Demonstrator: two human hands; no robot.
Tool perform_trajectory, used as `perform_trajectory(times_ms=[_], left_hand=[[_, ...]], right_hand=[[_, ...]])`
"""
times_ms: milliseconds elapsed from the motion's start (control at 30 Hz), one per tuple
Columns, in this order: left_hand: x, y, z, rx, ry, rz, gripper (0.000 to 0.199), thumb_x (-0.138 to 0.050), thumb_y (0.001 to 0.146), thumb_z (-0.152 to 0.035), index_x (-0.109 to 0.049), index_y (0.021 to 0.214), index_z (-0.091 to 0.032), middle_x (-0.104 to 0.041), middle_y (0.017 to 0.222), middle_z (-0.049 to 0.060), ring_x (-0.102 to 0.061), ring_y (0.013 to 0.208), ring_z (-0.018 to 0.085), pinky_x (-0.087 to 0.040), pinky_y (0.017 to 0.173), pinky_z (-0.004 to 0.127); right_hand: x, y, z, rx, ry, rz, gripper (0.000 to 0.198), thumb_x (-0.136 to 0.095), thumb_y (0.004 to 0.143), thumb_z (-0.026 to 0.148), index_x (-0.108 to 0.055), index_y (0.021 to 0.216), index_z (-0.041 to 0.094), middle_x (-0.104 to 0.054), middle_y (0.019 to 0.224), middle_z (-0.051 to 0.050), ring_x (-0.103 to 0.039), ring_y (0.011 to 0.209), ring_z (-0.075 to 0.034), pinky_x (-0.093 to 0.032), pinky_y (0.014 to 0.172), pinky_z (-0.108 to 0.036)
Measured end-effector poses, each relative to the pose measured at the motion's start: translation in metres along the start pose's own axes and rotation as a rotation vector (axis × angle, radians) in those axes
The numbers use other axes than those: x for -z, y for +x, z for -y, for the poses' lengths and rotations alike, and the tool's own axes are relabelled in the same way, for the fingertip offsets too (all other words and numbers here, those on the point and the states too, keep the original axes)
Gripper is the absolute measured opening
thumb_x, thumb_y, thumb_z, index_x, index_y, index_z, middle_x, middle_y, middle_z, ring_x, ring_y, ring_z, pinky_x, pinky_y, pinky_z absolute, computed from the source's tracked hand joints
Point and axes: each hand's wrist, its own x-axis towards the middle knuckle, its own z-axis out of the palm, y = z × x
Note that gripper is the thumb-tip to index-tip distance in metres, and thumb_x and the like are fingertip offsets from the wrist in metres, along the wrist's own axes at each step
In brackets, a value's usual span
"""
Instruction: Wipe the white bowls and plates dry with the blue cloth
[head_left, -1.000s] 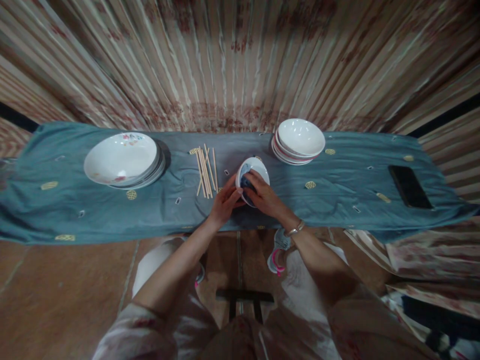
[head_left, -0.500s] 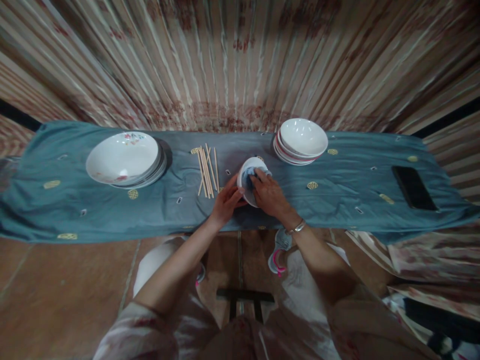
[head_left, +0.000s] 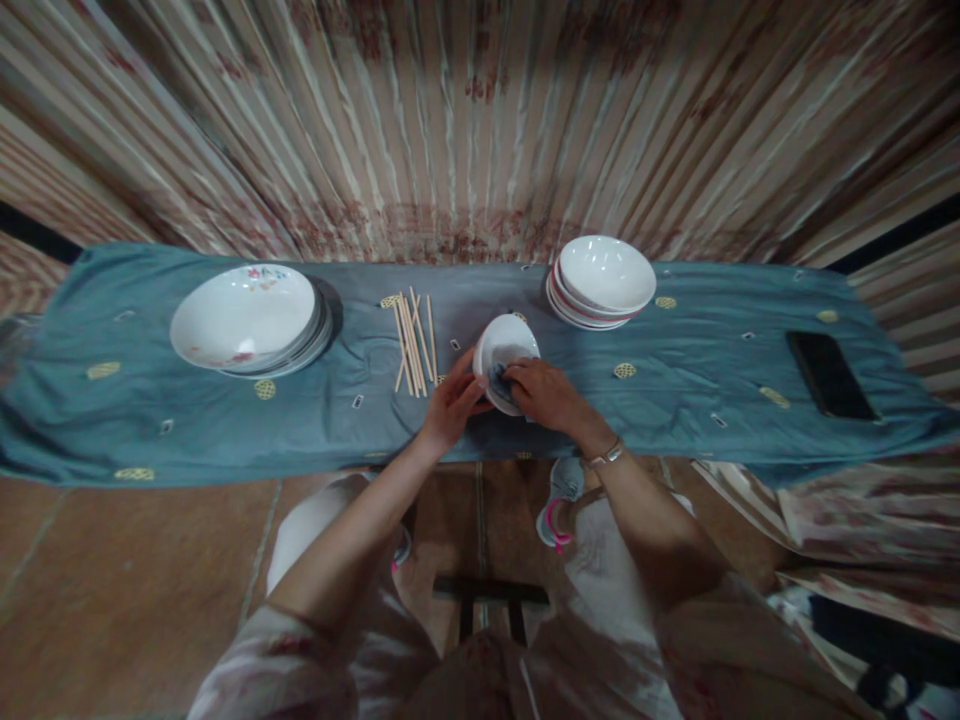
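Note:
A small white bowl (head_left: 513, 334) is tilted toward me above the near part of the table. My left hand (head_left: 452, 402) grips it from the left, thumb on the rim and the other fingers behind its wall. Inside the bowl, my right hand (head_left: 545, 393) presses a bluish cloth (head_left: 498, 378) against the lower inner surface. Most of the cloth is hidden under the fingers. Several pale chopsticks (head_left: 412, 345) lie loosely side by side, left of the bowl.
A stack of large floral plates (head_left: 247, 315) stands at the left. Several white bowls (head_left: 607, 272) are stacked at the back right. A black phone (head_left: 829, 375) lies far right on the blue-green tablecloth (head_left: 712, 350). Behind the table hangs a pleated curtain (head_left: 480, 130).
My right hand has moved the cloth down inside the bowl, from the upper inner wall to the lower part. The left hand keeps its hold, and the bowl is almost still.

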Motion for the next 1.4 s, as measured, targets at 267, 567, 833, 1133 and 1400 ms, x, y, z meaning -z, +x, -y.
perform_trajectory(times_ms=[267, 567, 833, 1133, 1400], left_hand=[[-0.001, -0.001, -0.001, 0.003, 0.004, 0.002, 0.087, -0.078, 0.075, -0.059, -0.051, 0.148, -0.021, -0.075, 0.101, 0.006, -0.071, 0.095, 0.026, -0.063, 0.084, 0.042], [-0.001, 0.0, 0.001, 0.006, -0.003, -0.018, 0.082, -0.078, 0.077, -0.054, -0.053, 0.148, -0.024, -0.076, 0.106, 0.006, -0.071, 0.098, 0.027, -0.063, 0.083, 0.041], [0.001, 0.002, 0.003, 0.002, 0.008, 0.005, 0.085, -0.078, 0.077, -0.055, -0.049, 0.15, -0.021, -0.075, 0.107, 0.006, -0.071, 0.099, 0.025, -0.063, 0.082, 0.037], [-0.001, 0.001, 0.001, 0.003, 0.02, -0.016, 0.083, -0.077, 0.076, -0.056, -0.052, 0.148, -0.023, -0.074, 0.097, 0.005, -0.07, 0.096, 0.026, -0.063, 0.082, 0.041], [0.001, 0.001, 0.004, 0.002, 0.001, -0.03, 0.078, -0.079, 0.076, -0.054, -0.055, 0.145, -0.025, -0.074, 0.098, 0.005, -0.07, 0.098, 0.026, -0.062, 0.084, 0.041]], right_hand=[[0.0, 0.004, -0.009, 0.118, 0.283, 0.041, 0.027, -0.047, 0.094, 0.011, -0.072, 0.105, 0.014, -0.073, 0.109, -0.011, -0.066, 0.099, -0.02, -0.05, 0.091, -0.032], [-0.008, 0.005, -0.005, 0.173, 0.56, -0.082, 0.026, -0.049, 0.094, 0.017, -0.07, 0.109, 0.018, -0.072, 0.114, -0.009, -0.066, 0.105, -0.019, -0.052, 0.095, -0.035], [-0.015, 0.006, -0.001, 0.189, 0.529, -0.155, 0.031, -0.047, 0.095, 0.019, -0.065, 0.12, 0.016, -0.065, 0.133, -0.014, -0.061, 0.124, -0.021, -0.047, 0.11, -0.04], [-0.024, 0.007, -0.002, 0.143, 0.367, -0.189, 0.045, -0.044, 0.096, 0.019, -0.054, 0.14, 0.014, -0.046, 0.156, -0.018, -0.04, 0.149, -0.024, -0.033, 0.124, -0.048], [-0.022, 0.004, -0.004, 0.088, 0.192, -0.168, 0.048, -0.043, 0.096, 0.016, -0.053, 0.142, 0.011, -0.046, 0.157, -0.02, -0.042, 0.148, -0.029, -0.035, 0.123, -0.052]])
